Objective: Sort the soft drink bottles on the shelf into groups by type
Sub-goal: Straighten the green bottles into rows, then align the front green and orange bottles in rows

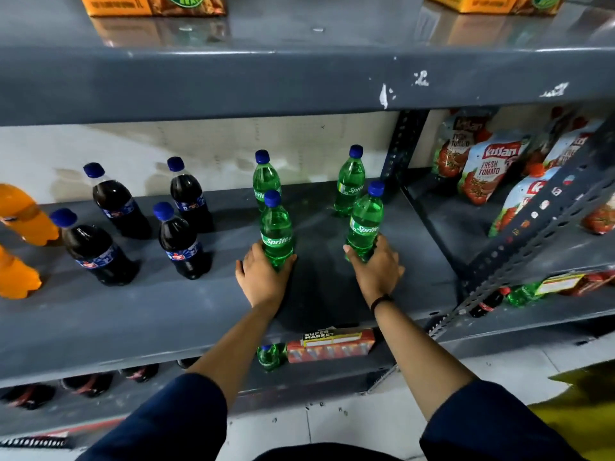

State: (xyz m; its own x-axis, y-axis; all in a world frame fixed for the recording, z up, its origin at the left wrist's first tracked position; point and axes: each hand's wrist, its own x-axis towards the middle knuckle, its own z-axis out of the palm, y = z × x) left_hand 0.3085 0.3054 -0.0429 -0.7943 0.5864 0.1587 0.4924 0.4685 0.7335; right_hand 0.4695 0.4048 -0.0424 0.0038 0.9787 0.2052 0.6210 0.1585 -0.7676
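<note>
On the grey shelf (139, 314) stand several green Sprite bottles with blue caps. My left hand (261, 277) is wrapped around the base of the front left Sprite bottle (276, 227). My right hand (377, 269) grips the base of the front right Sprite bottle (364, 222). Two more Sprite bottles stand behind, one (264, 178) at the back left and one (349, 183) at the back right. To the left stand several dark cola bottles (181, 241) with blue caps. Two orange soda bottles (23, 216) lean at the far left edge.
A perforated steel upright (397, 151) closes the shelf bay on the right. Tomato sauce pouches (492, 168) fill the bay beyond it. The upper shelf (299, 81) hangs low overhead, with orange cartons (149, 5) on it. Below lie more bottles and a red pack (329, 346).
</note>
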